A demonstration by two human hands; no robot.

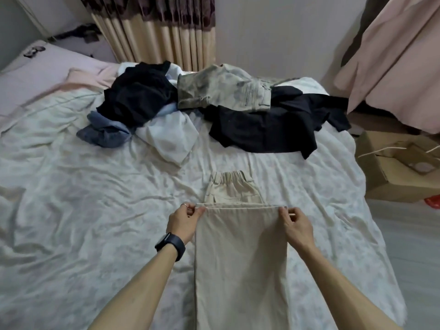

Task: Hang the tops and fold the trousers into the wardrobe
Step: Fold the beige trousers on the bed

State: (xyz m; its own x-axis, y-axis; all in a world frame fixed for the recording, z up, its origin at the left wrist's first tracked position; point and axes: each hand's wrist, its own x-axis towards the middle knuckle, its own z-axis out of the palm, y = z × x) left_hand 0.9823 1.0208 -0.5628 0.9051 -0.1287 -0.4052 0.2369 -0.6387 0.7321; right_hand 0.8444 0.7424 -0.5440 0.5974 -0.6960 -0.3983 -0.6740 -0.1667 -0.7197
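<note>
At six o'clock in the view, a pair of beige trousers (pixel 240 258) lay lengthwise on the white patterned bedsheet (pixel 83 210), running from the bottom edge up toward twelve. The upper layer ended in a straight edge across the trousers, and each hand held one corner of that edge. The left hand (pixel 184 221), at seven o'clock of the cloth, pinched its corner between thumb and curled fingers. It wore a ring (pixel 183 205), with a dark smartwatch (pixel 170 245) on the wrist. The right hand (pixel 296 225), at five o'clock, pinched the opposite corner the same way, fingers narrow and closed on the fabric. Just past the held edge, the elastic waistband (pixel 232 176) lay flat on the sheet, pointing to twelve.

Farther up the bed, well apart from the trousers, lay a heap of clothes. A black garment (pixel 262 129) was spread at one o'clock. Pale mottled trousers (pixel 221 91) lay folded at twelve, overlapping it. A second black garment (pixel 135 98) was bunched at eleven, over a white garment (pixel 164 136) and blue denim (pixel 104 132). A pink pillow (pixel 35 75) sat at ten o'clock.

Beside the bed at three o'clock stood an open cardboard box (pixel 392 167). Pink fabric (pixel 392 55) hung at two. A pleated beige curtain (pixel 162 39) hung against the far wall at twelve.
</note>
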